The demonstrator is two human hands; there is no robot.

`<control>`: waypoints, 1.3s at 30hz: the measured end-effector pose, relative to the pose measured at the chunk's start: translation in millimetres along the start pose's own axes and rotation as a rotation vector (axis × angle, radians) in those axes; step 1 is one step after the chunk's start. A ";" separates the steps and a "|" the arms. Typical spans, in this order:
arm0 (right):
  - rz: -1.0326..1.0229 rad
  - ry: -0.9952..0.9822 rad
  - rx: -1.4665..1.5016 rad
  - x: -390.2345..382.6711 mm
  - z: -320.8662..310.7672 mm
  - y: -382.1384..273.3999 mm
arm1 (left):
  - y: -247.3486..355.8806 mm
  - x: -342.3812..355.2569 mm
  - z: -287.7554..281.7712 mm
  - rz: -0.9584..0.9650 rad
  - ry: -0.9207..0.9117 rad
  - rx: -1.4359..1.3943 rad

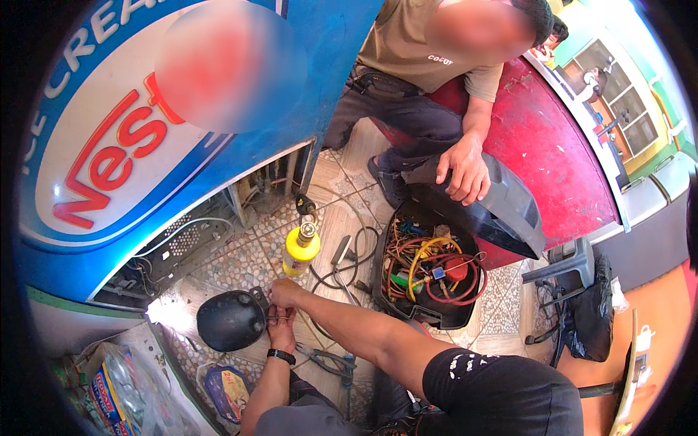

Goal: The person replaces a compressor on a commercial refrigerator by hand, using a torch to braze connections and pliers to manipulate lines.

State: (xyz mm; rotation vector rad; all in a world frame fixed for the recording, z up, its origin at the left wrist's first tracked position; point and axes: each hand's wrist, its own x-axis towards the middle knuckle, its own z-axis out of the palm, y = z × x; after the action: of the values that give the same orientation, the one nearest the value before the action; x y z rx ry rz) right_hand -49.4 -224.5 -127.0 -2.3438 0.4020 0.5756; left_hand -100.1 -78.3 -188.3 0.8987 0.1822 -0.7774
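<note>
A black, rounded compressor (231, 320) sits on the patterned tile floor in front of the blue freezer. At its right side my left hand (281, 329), with a dark band on the wrist, has its fingers closed near the short pipe stubs. My right hand (286, 293) is closed just above it, against the same side of the compressor. What either hand grips is too small and partly hidden by the fingers. Just beyond my hands stands a yellow gas cylinder (301, 253) with a torch head on top. Pliers (323, 360) lie to the right of my left wrist.
An opened black toolbox (425, 314) full of hoses and gauges stands to the right; a co-worker's hand (465, 171) rests on its lid. A black hose (368, 236) loops across the floor. The freezer's open base (196, 236) is at left, plastic bags (134, 389) at lower left.
</note>
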 end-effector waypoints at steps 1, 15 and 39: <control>-0.093 -0.001 0.044 -2.0 -0.4 2.2 | 2.1 -2.1 -1.8 -0.022 -0.006 0.000; -0.125 -0.002 -0.027 25.2 24.7 48.2 | 1.7 -6.1 10.9 -0.082 -0.015 -0.051; 0.095 -0.213 0.637 -1.5 -15.4 15.4 | 15.7 -10.7 16.6 -0.075 0.005 -0.002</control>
State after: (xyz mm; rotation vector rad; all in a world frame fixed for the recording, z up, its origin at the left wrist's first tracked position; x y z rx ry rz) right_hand -52.8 -245.9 -124.3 -1.6469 0.5111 0.6243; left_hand -100.0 -79.3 -163.1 0.8960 0.2219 -0.8449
